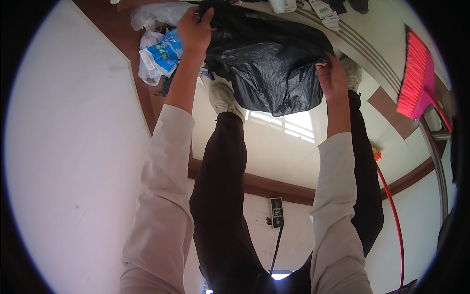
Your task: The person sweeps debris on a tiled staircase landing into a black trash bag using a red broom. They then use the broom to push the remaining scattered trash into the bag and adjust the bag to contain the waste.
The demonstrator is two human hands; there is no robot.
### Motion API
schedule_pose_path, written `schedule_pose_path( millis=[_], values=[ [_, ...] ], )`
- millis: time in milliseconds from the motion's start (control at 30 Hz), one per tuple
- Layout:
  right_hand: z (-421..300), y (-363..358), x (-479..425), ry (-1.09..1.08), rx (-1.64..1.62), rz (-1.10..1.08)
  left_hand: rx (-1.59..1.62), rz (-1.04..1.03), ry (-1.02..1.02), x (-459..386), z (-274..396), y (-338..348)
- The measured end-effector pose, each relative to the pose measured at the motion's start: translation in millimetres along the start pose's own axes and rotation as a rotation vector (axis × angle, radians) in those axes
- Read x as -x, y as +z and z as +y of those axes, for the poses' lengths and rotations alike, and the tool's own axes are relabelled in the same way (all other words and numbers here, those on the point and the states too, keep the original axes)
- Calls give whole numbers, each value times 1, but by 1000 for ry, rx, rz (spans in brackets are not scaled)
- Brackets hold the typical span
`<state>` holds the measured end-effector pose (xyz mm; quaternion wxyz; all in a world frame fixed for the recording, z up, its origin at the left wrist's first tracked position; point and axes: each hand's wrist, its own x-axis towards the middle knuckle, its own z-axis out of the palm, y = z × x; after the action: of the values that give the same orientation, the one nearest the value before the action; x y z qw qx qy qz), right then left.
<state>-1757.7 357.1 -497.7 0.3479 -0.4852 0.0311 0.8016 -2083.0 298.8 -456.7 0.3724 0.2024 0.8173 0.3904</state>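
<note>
A black plastic garbage bag (271, 77) is stretched between my two hands, above the floor and in front of my shoes. My left hand (196, 35) pinches its rim at the upper left, thumb raised. At the right, my right hand (333, 79) grips the other side of the rim between thumb and fingers. The bag's body sags between them; its inside is hidden. Just beside my left hand lies crumpled litter, with a blue printed plastic wrapper (165, 53) and a clear plastic bag (150, 16).
A pink broom (416, 77) stands bristles up at the right, near a metal rail (435, 158). White packaging (282, 5) and paper scraps (325, 13) lie on the floor at the top. A white wall (73, 147) rises at left. An exit sign (277, 213) is behind me.
</note>
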Motion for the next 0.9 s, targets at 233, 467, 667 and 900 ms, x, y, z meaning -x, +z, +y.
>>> schedule_pose_path(
  millis=[233, 467, 667, 900],
  values=[
    [-12, -20, -21, -61, -122, -136, 50, 150, 203, -15, -7, -3],
    [-39, 26, 7, -48, 118, -85, 202, 139, 182, -12, 52, -23],
    [-29, -28, -11, 23, 357, 64, -229, 61, 183, 6, -9, 7],
    [-15, -62, -40, 59, 634, 341, -324, -65, -109, 13, -116, 16]
  ],
)
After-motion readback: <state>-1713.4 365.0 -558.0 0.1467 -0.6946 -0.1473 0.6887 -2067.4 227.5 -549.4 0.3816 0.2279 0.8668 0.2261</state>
